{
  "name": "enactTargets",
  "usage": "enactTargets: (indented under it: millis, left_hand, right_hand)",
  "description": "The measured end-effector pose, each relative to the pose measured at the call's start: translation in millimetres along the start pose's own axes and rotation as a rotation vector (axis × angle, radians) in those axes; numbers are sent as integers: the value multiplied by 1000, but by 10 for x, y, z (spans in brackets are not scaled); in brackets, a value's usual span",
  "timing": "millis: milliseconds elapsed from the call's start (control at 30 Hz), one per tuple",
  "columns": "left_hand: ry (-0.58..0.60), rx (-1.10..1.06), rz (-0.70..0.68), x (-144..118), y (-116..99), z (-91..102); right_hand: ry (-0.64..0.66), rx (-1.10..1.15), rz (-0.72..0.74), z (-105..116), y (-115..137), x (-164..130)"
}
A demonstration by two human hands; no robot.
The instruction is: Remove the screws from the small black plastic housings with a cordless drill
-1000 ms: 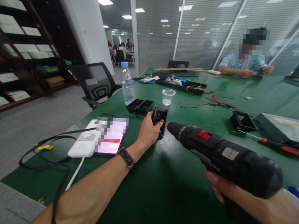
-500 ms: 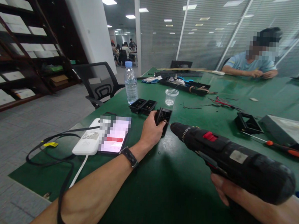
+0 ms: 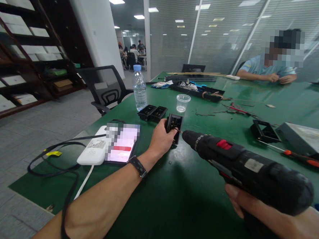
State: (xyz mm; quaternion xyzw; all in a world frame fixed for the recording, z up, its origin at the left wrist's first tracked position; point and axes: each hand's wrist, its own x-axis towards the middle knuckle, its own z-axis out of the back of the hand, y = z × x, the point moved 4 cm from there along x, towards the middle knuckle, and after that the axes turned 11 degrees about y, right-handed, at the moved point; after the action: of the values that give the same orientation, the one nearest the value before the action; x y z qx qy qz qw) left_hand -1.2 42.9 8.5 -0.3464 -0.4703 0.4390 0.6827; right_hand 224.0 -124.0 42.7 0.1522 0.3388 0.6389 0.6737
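My left hand (image 3: 162, 137) grips a black plastic housing (image 3: 179, 123) that stands tilted on the green table (image 3: 197, 208). Its open, hollow side faces right. In my right hand (image 3: 245, 202) is a black cordless drill (image 3: 240, 162) with a red switch on top. The drill points left, and its bit reaches the housing close to my left fingertips; the exact contact point is too small to make out. Two similar black housings (image 3: 157, 114) lie just beyond my left hand, beside a water bottle (image 3: 140, 91). A clear plastic cup (image 3: 182, 103) stands behind the held housing.
A white power bank (image 3: 94, 151) and a phone (image 3: 122, 146) lie left of my forearm, among looping cables. To the right are a black frame (image 3: 265, 131), a screwdriver (image 3: 308, 161) and a metal box (image 3: 306, 139). Another person (image 3: 269, 70) sits across the table.
The drill and the held housing have shifted only very slightly. Both hands keep their grip, and the person across has moved their hands a little.
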Motion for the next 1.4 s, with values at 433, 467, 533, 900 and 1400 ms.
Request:
enactTargets:
  millis: [433, 467, 533, 900, 1400]
  left_hand:
    - [-9, -7, -21, -5, -27, 4]
    - [-13, -5, -27, -5, -27, 5]
    - [-16, -4, -37, -3, -21, 5]
    - [-11, -43, 4, 16, 33, -19]
    - [-15, -22, -33, 9, 8, 3]
  right_hand:
    - [-19, -46, 88, -8, -66, -8]
    - [-28, -54, 102, -1, -37, -9]
    - [-22, -64, 118, 7, 17, -10]
    - [-40, -103, 27, 53, 170, -19]
    - [175, 19, 15, -12, 53, -40]
